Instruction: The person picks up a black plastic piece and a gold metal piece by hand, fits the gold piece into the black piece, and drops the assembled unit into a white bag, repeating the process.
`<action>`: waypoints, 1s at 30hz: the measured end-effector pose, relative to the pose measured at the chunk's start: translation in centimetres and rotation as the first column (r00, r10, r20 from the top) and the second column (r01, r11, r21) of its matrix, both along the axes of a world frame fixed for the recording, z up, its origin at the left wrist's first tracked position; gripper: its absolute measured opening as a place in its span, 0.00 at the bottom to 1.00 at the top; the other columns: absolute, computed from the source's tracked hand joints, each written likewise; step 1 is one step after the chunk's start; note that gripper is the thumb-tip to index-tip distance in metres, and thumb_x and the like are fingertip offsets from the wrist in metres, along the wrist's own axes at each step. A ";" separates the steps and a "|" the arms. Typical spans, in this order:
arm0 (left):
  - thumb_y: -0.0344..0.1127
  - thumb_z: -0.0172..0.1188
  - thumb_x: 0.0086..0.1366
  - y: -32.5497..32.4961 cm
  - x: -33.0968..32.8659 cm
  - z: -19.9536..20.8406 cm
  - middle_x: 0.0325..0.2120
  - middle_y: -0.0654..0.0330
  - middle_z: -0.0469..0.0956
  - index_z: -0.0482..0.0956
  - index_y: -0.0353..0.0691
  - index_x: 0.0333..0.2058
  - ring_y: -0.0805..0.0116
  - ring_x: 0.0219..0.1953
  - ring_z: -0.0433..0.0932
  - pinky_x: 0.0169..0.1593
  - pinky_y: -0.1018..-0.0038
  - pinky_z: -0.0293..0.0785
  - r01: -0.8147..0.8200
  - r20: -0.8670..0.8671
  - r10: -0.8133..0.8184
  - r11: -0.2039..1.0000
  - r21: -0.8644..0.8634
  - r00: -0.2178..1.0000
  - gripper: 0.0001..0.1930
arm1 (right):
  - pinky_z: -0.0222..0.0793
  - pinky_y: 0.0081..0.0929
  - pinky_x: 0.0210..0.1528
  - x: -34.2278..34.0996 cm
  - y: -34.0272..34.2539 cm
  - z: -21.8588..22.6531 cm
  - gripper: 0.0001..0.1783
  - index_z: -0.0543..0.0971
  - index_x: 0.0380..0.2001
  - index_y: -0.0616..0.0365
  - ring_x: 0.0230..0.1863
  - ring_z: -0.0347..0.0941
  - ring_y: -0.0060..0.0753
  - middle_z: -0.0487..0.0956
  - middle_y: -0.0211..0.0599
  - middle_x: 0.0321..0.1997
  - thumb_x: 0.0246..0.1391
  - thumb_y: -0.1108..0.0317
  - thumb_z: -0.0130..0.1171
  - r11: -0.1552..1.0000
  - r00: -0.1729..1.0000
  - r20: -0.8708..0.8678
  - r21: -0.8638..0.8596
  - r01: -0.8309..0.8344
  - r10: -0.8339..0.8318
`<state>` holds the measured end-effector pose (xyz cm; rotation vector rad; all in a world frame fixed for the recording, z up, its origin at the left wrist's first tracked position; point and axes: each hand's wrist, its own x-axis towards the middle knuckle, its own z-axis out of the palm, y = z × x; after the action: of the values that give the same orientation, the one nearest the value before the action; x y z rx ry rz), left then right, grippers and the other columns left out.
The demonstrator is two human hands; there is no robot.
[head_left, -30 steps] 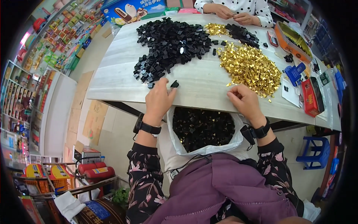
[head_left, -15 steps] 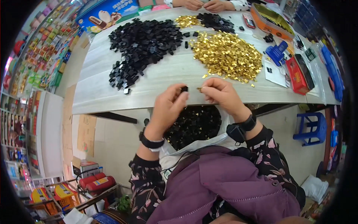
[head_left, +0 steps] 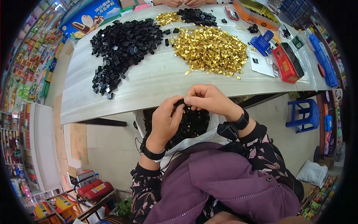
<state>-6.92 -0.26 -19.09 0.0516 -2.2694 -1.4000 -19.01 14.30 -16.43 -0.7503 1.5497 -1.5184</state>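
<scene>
Above the table's front edge, my left hand (head_left: 166, 117) grips a small black plastic piece (head_left: 180, 102) between thumb and fingers. My right hand (head_left: 209, 99) is pinched right against that piece. The small gold metal piece seen in its fingertips a moment ago is now hidden. Below my hands, a white bag (head_left: 214, 125) holds many black pieces (head_left: 192, 125) with flecks of gold among them. On the table lie a large heap of loose black pieces (head_left: 126, 43) to the left and a heap of gold metal pieces (head_left: 212, 50) to its right.
Across the table (head_left: 149, 80), another person's hands (head_left: 184, 3) work beside smaller black (head_left: 197, 16) and gold piles (head_left: 166, 18). At the right are an orange tin (head_left: 257, 16), a red box (head_left: 285, 63) and a blue object (head_left: 263, 43). A blue stool (head_left: 304, 115) stands on the floor.
My hands have come together; the right one brought its gold piece up to the black piece in the left. The view has shifted, so the table's things sit further left.
</scene>
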 end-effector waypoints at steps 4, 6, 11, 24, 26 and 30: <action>0.24 0.56 0.58 0.5 0.0 0.6 0.29 0.57 0.76 0.74 0.36 0.43 0.69 0.25 0.76 0.30 0.77 0.72 0.000 -0.032 -0.003 0.997 -0.082 0.999 0.12 | 0.65 0.12 0.28 -0.4 0.5 0.3 0.10 0.75 0.31 0.58 0.27 0.70 0.13 0.75 0.23 0.27 0.55 0.62 0.58 0.997 0.998 -0.024 0.053 -0.052 0.054; 0.25 0.55 0.59 0.8 -0.2 0.7 0.28 0.58 0.76 0.73 0.36 0.42 0.70 0.26 0.76 0.30 0.76 0.72 0.010 -0.081 -0.013 0.999 -0.041 0.997 0.11 | 0.65 0.12 0.28 -0.6 0.4 0.6 0.10 0.75 0.31 0.58 0.27 0.70 0.13 0.75 0.23 0.26 0.55 0.62 0.59 0.995 0.997 -0.025 0.074 -0.071 0.073; 0.25 0.52 0.63 -0.6 -1.6 0.4 0.30 0.61 0.76 0.73 0.35 0.43 0.77 0.27 0.77 0.31 0.83 0.73 0.076 -0.036 -0.069 0.973 0.220 0.997 0.10 | 0.65 0.14 0.26 -2.3 -0.9 0.9 0.10 0.76 0.32 0.58 0.26 0.70 0.14 0.75 0.24 0.25 0.53 0.62 0.60 0.996 0.989 -0.144 0.077 0.043 -0.032; 0.27 0.59 0.59 -1.2 -3.6 0.2 0.28 0.63 0.74 0.70 0.34 0.43 0.82 0.22 0.69 0.26 0.84 0.66 -0.052 0.035 0.044 0.958 0.281 0.998 0.14 | 0.68 0.24 0.27 -4.9 -2.8 -1.7 0.10 0.78 0.33 0.56 0.24 0.73 0.27 0.76 0.32 0.25 0.48 0.64 0.61 0.911 0.350 -0.910 -0.067 0.407 -0.223; 0.27 0.60 0.58 -0.6 -3.5 0.8 0.28 0.63 0.74 0.72 0.34 0.42 0.82 0.22 0.69 0.26 0.83 0.65 -0.057 -0.015 0.076 0.853 0.519 0.997 0.13 | 0.68 0.22 0.27 -4.7 -2.6 -1.3 0.10 0.78 0.33 0.56 0.24 0.73 0.25 0.76 0.31 0.25 0.49 0.64 0.60 0.924 0.415 -0.886 -0.038 0.379 -0.207; 0.27 0.59 0.57 -0.8 -3.6 -0.2 0.27 0.61 0.74 0.74 0.36 0.43 0.81 0.21 0.69 0.25 0.81 0.66 -0.026 0.031 0.015 0.911 0.411 0.999 0.14 | 0.66 0.17 0.27 -3.6 -1.8 -0.9 0.07 0.78 0.32 0.58 0.27 0.72 0.18 0.75 0.28 0.26 0.51 0.68 0.60 0.952 0.868 -0.396 -0.054 0.303 -0.299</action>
<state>-10.54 -1.10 -19.26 0.2308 -1.9470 -1.8537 -22.61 12.48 -17.37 -0.8866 2.0588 -1.6483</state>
